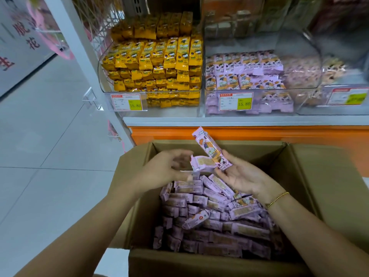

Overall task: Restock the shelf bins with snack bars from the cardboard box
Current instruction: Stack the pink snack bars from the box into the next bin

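Cardboard box [199,262] stands open on the tiled floor [40,136] right in front of the shelf [239,121], its flaps folded out, and it is more than half full of loose purple snack bars [209,216] lying in a jumbled heap. On the shelf's white ledge two clear bins stand side by side: the yellow-bar bin [105,86] is stacked high with yellow snack bars [159,62], and the purple-bar bin [259,89] to its right is only partly filled with rows of the same purple bars [245,62]. Both forearms reach over the box. The right hand [243,176] is turned palm up, its thumb and fingers pinching the lower end of a tilted purple bar [209,148] held above the heap. The left hand [159,172] is blurred, its fingers curved toward the end of a second purple bar [201,163] between the hands; whether it grips that bar I cannot tell. Each bin carries a price tag [128,102] reading 15.80. A gold bracelet [277,199] circles the right wrist.
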Available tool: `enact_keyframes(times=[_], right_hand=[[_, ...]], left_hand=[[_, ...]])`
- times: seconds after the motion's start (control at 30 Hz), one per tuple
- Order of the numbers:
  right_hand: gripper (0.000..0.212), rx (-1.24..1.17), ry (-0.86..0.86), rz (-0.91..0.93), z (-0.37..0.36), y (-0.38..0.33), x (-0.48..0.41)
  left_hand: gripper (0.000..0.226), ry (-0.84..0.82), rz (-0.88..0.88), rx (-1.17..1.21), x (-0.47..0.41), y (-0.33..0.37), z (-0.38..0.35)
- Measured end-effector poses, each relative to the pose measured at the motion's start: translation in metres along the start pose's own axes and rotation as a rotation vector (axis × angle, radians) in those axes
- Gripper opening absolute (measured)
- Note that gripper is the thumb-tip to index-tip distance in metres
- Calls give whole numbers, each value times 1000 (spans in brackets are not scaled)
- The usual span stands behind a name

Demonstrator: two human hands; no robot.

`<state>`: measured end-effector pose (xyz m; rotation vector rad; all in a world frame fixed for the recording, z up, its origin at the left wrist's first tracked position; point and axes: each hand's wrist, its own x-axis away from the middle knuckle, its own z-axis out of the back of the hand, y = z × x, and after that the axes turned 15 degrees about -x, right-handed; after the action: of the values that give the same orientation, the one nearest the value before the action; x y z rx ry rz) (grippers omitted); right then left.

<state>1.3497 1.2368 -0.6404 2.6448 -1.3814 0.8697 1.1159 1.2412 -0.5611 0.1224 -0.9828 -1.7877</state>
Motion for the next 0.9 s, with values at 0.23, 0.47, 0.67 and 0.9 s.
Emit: enact_keyframes(times=[0.23, 0.47, 0.67, 0.9], right_hand=[[76, -34, -120, 90, -39, 6, 44], [49, 327, 32, 259, -50, -5, 75], [45, 697, -1, 431, -71, -6, 98], [40, 893, -41, 675, -76, -4, 103]], left_hand=[[18, 159, -189, 207, 5, 47, 1], [15, 158, -68, 634, -12, 62, -9], [22, 280, -58, 578, -19, 83, -9], [20, 355, -87, 393, -25, 97, -11]])
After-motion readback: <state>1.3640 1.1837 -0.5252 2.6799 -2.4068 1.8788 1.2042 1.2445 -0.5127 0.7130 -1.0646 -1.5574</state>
